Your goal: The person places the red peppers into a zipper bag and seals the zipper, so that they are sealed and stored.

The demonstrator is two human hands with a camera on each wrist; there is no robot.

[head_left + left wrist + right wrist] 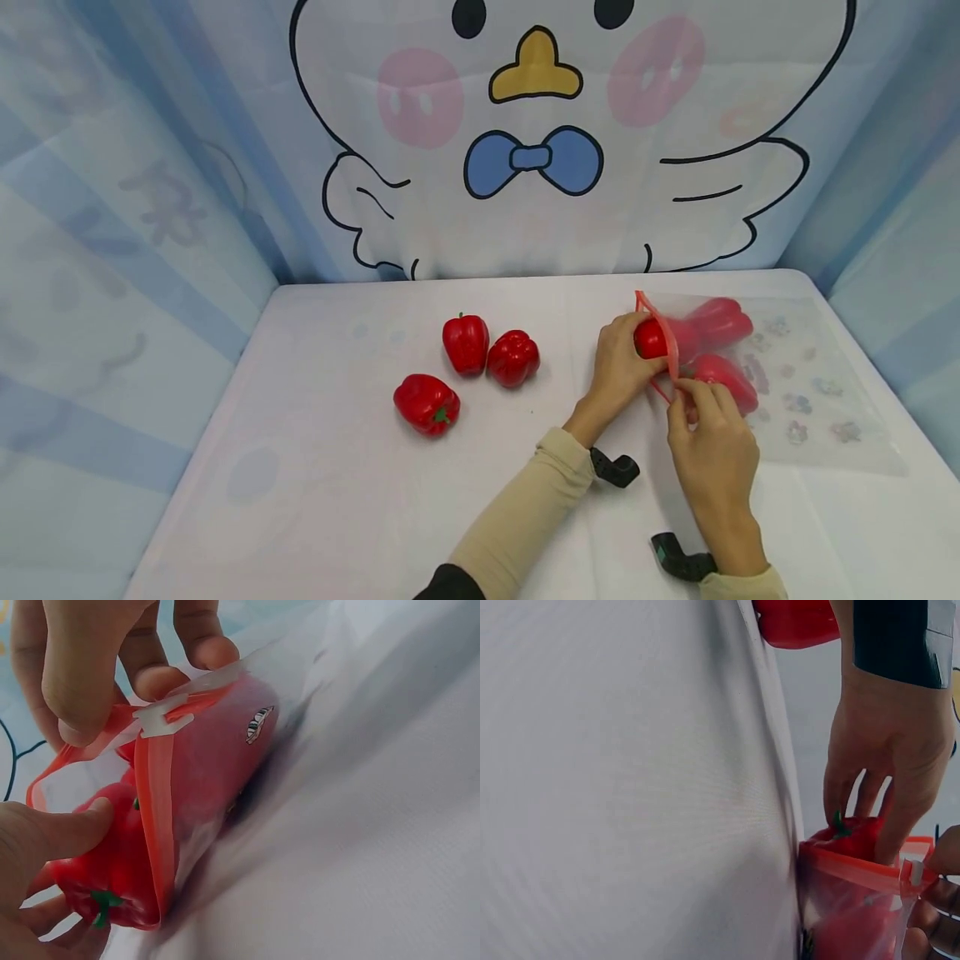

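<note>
A clear bag (pixel 810 408) with a red zip edge lies on the right of the table, several red peppers (pixel 716 323) inside it. My left hand (pixel 622 354) grips a red pepper (pixel 112 855) at the bag's mouth, thumb on one side and fingers on the other; the pepper is partly within the opening. My right hand (pixel 716 446) pinches the red edge near the white slider (pixel 161 718), holding the mouth apart. In the right wrist view the green stem of the gripped pepper (pixel 855 836) faces out of the bag.
Left of the hands on the white table (pixel 300 500) are three more red peppers: two side by side, one upright (pixel 466 343) and one tilted (pixel 513 358), and one nearer the front (pixel 427 405). A printed curtain (pixel 525 233) stands behind the table.
</note>
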